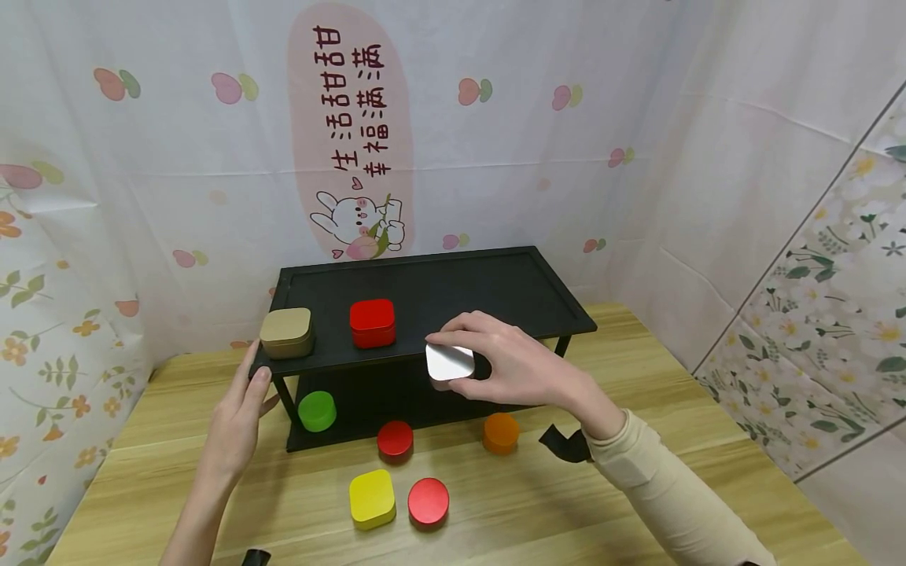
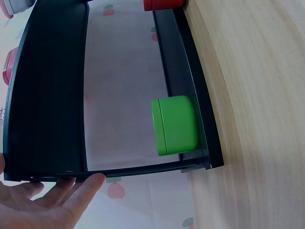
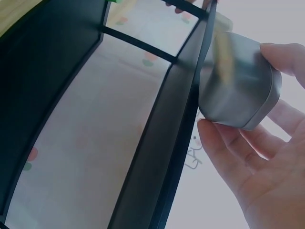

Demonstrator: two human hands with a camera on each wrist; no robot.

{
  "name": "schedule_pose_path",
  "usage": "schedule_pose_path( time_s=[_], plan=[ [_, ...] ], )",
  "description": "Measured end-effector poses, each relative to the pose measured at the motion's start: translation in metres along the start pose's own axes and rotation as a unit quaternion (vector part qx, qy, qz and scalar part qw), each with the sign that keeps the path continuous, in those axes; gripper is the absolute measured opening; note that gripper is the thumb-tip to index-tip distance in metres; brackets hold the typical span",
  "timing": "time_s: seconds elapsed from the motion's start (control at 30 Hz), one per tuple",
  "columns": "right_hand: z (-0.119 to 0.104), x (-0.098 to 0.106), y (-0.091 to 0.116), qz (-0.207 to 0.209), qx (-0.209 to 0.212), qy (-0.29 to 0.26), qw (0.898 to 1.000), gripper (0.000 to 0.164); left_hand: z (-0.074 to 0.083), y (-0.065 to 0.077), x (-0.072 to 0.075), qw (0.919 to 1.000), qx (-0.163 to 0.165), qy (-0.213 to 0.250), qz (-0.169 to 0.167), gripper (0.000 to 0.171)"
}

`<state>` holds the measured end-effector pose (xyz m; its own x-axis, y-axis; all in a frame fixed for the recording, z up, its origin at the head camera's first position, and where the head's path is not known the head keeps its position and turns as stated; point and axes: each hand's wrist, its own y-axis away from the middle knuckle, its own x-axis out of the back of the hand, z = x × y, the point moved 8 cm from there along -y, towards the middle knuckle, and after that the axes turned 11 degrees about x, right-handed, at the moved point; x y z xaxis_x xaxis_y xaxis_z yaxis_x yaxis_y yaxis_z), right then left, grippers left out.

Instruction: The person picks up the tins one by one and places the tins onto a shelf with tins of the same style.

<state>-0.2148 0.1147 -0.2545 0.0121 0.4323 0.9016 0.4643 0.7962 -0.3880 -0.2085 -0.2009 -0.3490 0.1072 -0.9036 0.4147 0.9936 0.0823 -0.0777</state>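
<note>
The right hand (image 1: 513, 362) pinches a silver tin (image 1: 450, 364) between thumb and fingers at the front edge of a black shelf (image 1: 453, 287); whether tin and shelf touch is hard to tell. The left hand (image 1: 237, 417), fingers fairly straight, touches the shelf's left end beside a gold tin (image 1: 286, 334). On the tabletop (image 1: 318, 511), 2 tins sit side by side: a yellow tin (image 1: 372, 499) and a round red tin (image 1: 428, 501).

right sleeve (image 1: 665, 487): cream, close-fitting, creased near its cuff (image 1: 614, 442) | left forearm (image 1: 200, 503): bare | fingers (image 3: 223, 155): bare
</note>
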Motion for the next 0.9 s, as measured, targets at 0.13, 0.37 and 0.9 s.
schedule_pose_path(
  time_s=[0.13,0.37,0.9],
  plan=[
    [0.004,0.003,0.0,0.004,-0.006,-0.008,1.0,0.049,0.0,0.0,0.0,1.0,-0.002,0.0,0.001,0.058],
    [0.013,0.008,-0.003,0.009,-0.011,-0.051,0.999,0.05,0.001,0.0,0.0,1.0,-0.005,0.001,0.005,0.059],
    [0.043,0.013,-0.01,0.005,-0.041,-0.074,0.996,0.049,0.0,-0.001,0.0,1.0,-0.007,0.006,0.004,0.057]
  ],
)
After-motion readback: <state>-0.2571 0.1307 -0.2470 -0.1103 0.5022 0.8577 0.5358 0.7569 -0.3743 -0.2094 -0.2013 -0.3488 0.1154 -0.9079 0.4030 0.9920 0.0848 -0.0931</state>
